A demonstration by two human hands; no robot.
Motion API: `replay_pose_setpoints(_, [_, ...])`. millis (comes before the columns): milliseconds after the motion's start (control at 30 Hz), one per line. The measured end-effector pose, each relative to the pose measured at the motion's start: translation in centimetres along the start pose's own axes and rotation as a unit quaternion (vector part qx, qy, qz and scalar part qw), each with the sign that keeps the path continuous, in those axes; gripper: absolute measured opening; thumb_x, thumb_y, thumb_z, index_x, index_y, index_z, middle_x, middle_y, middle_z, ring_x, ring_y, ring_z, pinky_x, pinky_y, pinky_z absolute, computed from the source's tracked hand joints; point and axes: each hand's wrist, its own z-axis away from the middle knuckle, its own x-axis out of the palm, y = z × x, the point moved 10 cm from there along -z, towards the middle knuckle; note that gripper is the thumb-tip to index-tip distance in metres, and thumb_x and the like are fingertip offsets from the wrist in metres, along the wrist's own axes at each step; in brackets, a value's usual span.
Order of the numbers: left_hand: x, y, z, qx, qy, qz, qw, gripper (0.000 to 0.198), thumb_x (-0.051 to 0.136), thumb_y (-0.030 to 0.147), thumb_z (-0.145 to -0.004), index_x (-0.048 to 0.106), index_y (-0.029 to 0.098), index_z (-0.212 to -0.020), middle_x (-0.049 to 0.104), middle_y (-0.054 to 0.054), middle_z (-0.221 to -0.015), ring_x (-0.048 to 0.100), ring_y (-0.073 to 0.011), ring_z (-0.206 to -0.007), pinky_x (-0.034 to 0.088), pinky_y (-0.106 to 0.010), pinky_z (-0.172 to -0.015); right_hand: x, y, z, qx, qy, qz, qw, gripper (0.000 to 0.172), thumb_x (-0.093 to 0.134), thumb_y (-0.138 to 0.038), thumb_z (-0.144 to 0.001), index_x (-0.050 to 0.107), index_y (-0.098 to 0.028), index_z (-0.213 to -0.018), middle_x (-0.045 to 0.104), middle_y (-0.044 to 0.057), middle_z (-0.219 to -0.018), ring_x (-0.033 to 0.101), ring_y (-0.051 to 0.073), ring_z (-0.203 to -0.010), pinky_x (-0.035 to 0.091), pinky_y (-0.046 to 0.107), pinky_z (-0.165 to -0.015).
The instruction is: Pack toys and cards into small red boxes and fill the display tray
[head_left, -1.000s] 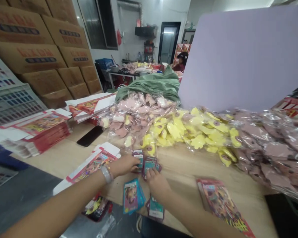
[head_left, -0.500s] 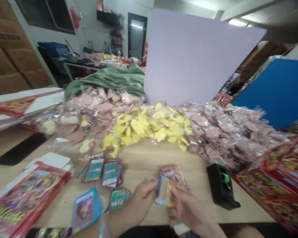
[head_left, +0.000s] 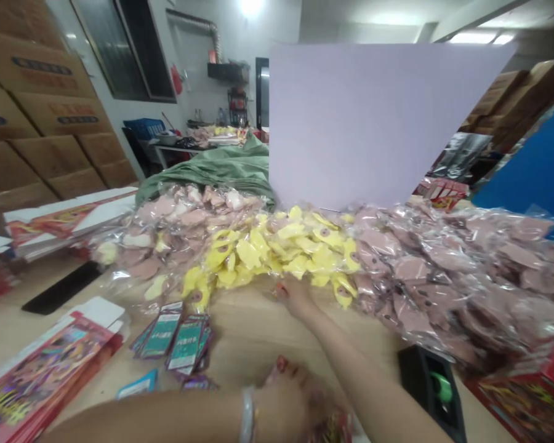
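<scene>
My right hand [head_left: 298,300] reaches forward to the front edge of a pile of yellow figures in clear bags [head_left: 258,249]. Its fingers look loosely apart, with nothing visible in them. At the bottom of the view, my left hand [head_left: 290,400] is curled over a red printed box [head_left: 336,427], mostly hidden by the hand and the frame edge. Left of it lie fanned stacks of teal-faced cards [head_left: 187,344], a blue-edged card stack [head_left: 138,386] and a partly covered purple-edged stack [head_left: 198,383].
Bagged pink figures [head_left: 410,271] heap up on the right, with more bagged pink ones [head_left: 189,212] at the left. A black tape dispenser [head_left: 429,387] stands near red boxes [head_left: 530,387]. Flat printed cartons [head_left: 50,369] and a dark phone-like slab [head_left: 62,287] lie left.
My right hand has left the cards and moved forward to the yellow bags. My left hand has shifted right and down onto the red box. The view has tilted up.
</scene>
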Motion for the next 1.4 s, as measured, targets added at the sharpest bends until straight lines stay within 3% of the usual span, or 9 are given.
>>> replay_pose_setpoints(200, [0.5, -1.5, 5.7, -0.078, -0.058, -0.055, 0.994, 0.036, 0.048, 0.026, -0.086, 0.046, 0.026, -0.122, 0.058, -0.011, -0.090, 0.059, -0.0283, -0.079, 0.050, -0.037, -0.063, 1.1, 1.9, -3.5, 0.019, -0.023, 0.156, 0.987, 0.023, 0.051, -0.031, -0.087, 0.057, -0.015, -0.103, 0.059, 0.006, -0.106, 0.058, 0.018, -0.092, 0.048, 0.040, -0.081])
replay_pose_setpoints(367, [0.6, -3.0, 6.5, -0.094, -0.028, -0.012, 0.995, 0.053, 0.050, 0.028, -0.085, 0.030, 0.032, -0.134, 0.055, -0.011, -0.096, 0.057, -0.0307, -0.085, 0.049, -0.043, -0.065, -2.5, 3.5, -4.5, 0.033, 0.029, 0.219, 0.975, 0.024, 0.051, -0.029, -0.087, 0.056, -0.017, -0.107, 0.050, 0.008, -0.122, 0.051, 0.022, -0.107, 0.043, 0.044, -0.089])
replay_pose_setpoints(567, [-1.1, -4.3, 7.3, -0.125, -0.021, 0.045, 0.991, 0.067, 0.051, 0.033, -0.081, 0.019, 0.027, -0.140, 0.050, -0.017, -0.114, 0.049, -0.0347, -0.101, 0.042, -0.050, -0.080, -0.9, 3.0, -6.0, 0.093, 0.042, 0.219, 0.970, 0.024, 0.052, -0.031, -0.086, 0.056, -0.016, -0.104, 0.058, 0.006, -0.108, 0.057, 0.018, -0.091, 0.048, 0.039, -0.079])
replay_pose_setpoints(700, [-4.4, -6.8, 9.3, -0.224, 0.008, 0.064, 0.972, 0.092, 0.067, 0.046, -0.062, 0.023, 0.023, -0.140, 0.042, -0.018, -0.124, 0.040, -0.0391, -0.111, 0.032, -0.054, -0.091, -4.0, 0.4, -1.1, 0.063, 0.094, 0.165, 0.980, 0.016, 0.051, -0.026, -0.085, 0.062, -0.014, -0.087, 0.061, 0.006, -0.092, 0.057, 0.017, -0.084, 0.045, 0.034, -0.077])
replay_pose_setpoints(867, [-8.2, -8.3, 9.2, -0.293, 0.094, 0.058, 0.950, 0.094, 0.070, 0.044, -0.056, 0.027, 0.024, -0.138, 0.040, -0.014, -0.126, 0.035, -0.0344, -0.113, 0.026, -0.050, -0.096, -12.8, 1.1, 12.0, 0.064, 0.180, -0.074, 0.979, 0.028, 0.042, -0.042, -0.085, 0.057, -0.018, -0.086, 0.060, 0.004, -0.077, 0.057, 0.018, -0.071, 0.045, 0.029, -0.063])
replay_pose_setpoints(1000, [-9.4, -5.5, 6.6, -0.239, 0.122, 0.048, 0.962, 0.095, 0.069, 0.046, -0.057, 0.024, 0.025, -0.138, 0.039, -0.012, -0.126, 0.034, -0.0313, -0.114, 0.025, -0.046, -0.097, -12.8, 4.6, 19.8, 0.150, 0.128, -0.254, 0.947, 0.028, 0.055, -0.046, -0.077, 0.057, -0.018, -0.078, 0.057, 0.002, -0.070, 0.053, 0.017, -0.064, 0.043, 0.029, -0.058])
replay_pose_setpoints(1167, [-9.5, -1.6, 5.1, -0.186, 0.115, 0.027, 0.975, 0.096, 0.072, 0.040, -0.054, 0.025, 0.028, -0.138, 0.038, -0.011, -0.125, 0.032, -0.0327, -0.114, 0.023, -0.047, -0.098, -13.6, 2.4, 22.0, 0.099, 0.152, -0.075, 0.980, 0.027, 0.058, -0.040, -0.075, 0.056, -0.019, -0.059, 0.049, 0.002, -0.064, 0.047, 0.018, -0.063, 0.039, 0.030, -0.059])
replay_pose_setpoints(1267, [-9.5, 0.3, 4.2, -0.173, 0.133, 0.033, 0.975, 0.097, 0.071, 0.039, -0.055, 0.023, 0.026, -0.139, 0.036, -0.013, -0.126, 0.031, -0.0336, -0.116, 0.021, -0.050, -0.099, -12.0, 0.3, 21.6, 0.101, 0.134, -0.186, 0.968, 0.018, 0.060, -0.040, -0.073, 0.058, -0.022, -0.073, 0.055, 0.003, -0.072, 0.052, 0.020, -0.070, 0.044, 0.032, -0.065])
replay_pose_setpoints(1400, [-9.4, 1.1, 4.4, -0.227, 0.178, 0.077, 0.954, 0.094, 0.070, 0.038, -0.057, 0.027, 0.020, -0.138, 0.037, -0.015, -0.124, 0.032, -0.0352, -0.115, 0.022, -0.052, -0.098, -10.4, -2.0, 22.4, 0.131, 0.117, -0.299, 0.938, 0.035, 0.051, -0.048, -0.079, 0.050, -0.025, -0.106, 0.063, 0.006, -0.096, 0.061, 0.022, -0.082, 0.050, 0.035, -0.072])
